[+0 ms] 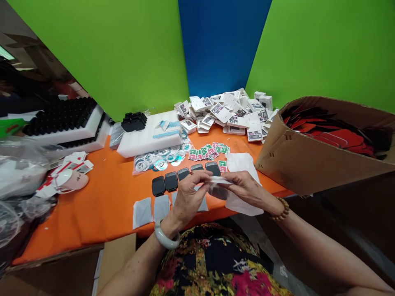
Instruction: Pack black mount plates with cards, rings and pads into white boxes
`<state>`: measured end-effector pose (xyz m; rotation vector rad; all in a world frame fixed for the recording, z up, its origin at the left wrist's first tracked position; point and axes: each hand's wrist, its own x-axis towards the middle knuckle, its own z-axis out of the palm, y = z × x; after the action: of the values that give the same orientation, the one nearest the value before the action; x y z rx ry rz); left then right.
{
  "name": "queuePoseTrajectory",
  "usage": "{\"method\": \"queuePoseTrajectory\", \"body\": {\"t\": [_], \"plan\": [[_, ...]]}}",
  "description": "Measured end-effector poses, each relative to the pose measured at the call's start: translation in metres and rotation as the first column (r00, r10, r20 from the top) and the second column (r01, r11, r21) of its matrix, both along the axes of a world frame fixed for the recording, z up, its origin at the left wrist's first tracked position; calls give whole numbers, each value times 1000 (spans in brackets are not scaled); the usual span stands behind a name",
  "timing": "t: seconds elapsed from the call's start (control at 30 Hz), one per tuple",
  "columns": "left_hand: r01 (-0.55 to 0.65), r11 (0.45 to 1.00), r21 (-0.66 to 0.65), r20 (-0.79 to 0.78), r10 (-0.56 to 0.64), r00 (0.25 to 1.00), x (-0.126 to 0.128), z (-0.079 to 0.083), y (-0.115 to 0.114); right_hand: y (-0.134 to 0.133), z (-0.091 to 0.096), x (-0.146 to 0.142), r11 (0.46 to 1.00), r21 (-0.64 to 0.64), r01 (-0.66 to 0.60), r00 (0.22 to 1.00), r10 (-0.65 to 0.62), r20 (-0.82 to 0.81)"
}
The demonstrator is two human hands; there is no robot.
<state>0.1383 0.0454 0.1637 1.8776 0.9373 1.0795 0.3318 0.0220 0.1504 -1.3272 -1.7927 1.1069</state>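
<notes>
Between my two hands is a small translucent white plastic bag (218, 180), raised over the table's front edge. My left hand (189, 196) pinches its left side, and my right hand (248, 188) grips the right side. A dark shape shows through the film; I cannot tell whether it lies inside or behind. Just beyond my hands runs a row of black square holders (158, 186). Nearer to me lie several grey pieces in translucent bags (142, 212), partly hidden by my left hand. Under my right hand spreads a stack of white plastic bags (243, 164).
A cardboard box (296, 164) of red and black pieces stands at the right. Small white boxes (222, 113) pile up at the back. Green and red stickers (205, 152), bagged metal rings (160, 164) and a white foam block (145, 142) lie mid-table. A cap (70, 181) sits left.
</notes>
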Motion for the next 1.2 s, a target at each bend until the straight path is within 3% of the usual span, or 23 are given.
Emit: {"method": "queuePoseTrajectory", "body": {"t": [0.1,0.2,0.27,0.33,0.4,0.47,0.53,0.6,0.67,0.7,0.77,0.83,0.9,0.97,1.07,1.2], "plan": [[-286,940,183,4,291,957,-5,-6,-7,5,-2,2,989,-133,71,981,-93,-171],[-245,955,170,-72,260,963,-7,-16,-20,7,-3,1,952,-302,43,932,-147,-332],[-177,984,34,-129,180,975,-5,-23,-28,7,-7,-3,926,-378,12,899,-176,-401],[-176,972,-158,-113,159,981,-3,-30,-32,7,-12,-8,905,-425,-1,871,-209,-445],[-162,913,-374,-35,160,986,-1,-35,-32,8,-19,-15,888,-460,-10,851,-234,-471],[-67,827,-558,75,130,989,-2,-41,-30,8,-25,-19,878,-479,-21,850,-236,-470],[42,738,-673,177,107,978,-4,-46,-25,9,-28,-19,906,-423,37,879,-231,-417],[93,672,-735,244,134,960,-6,-50,-21,8,-26,-16,943,-241,230,909,-297,-293],[107,633,-767,269,166,949,-8,-54,-18,3,-19,-11,913,-8,407,902,-404,-152],[114,622,-775,272,166,948,-8,-55,-17,0,-15,-9,900,78,429,902,-421,-97],[142,611,-779,278,134,951,-7,-58,-16,-8,-8,-8,934,154,323,946,-324,-21],[177,619,-765,283,77,956,-5,-59,-16,-16,-8,-9,984,128,128,991,-131,18],[186,652,-735,270,30,962,-3,-59,-17,-21,-14,-9,1000,19,-16,1000,16,20],[139,720,-680,224,23,974,-1,-59,-19,-22,-25,-9,988,-125,-86,996,81,-42],[56,792,-608,140,38,989,3,-63,-21,-21,-44,-5,940,-302,-157,962,76,-264],[2,746,-665,107,93,990,10,-79,-18,-16,-62,-3,861,-469,-197,877,-59,-478]]}}
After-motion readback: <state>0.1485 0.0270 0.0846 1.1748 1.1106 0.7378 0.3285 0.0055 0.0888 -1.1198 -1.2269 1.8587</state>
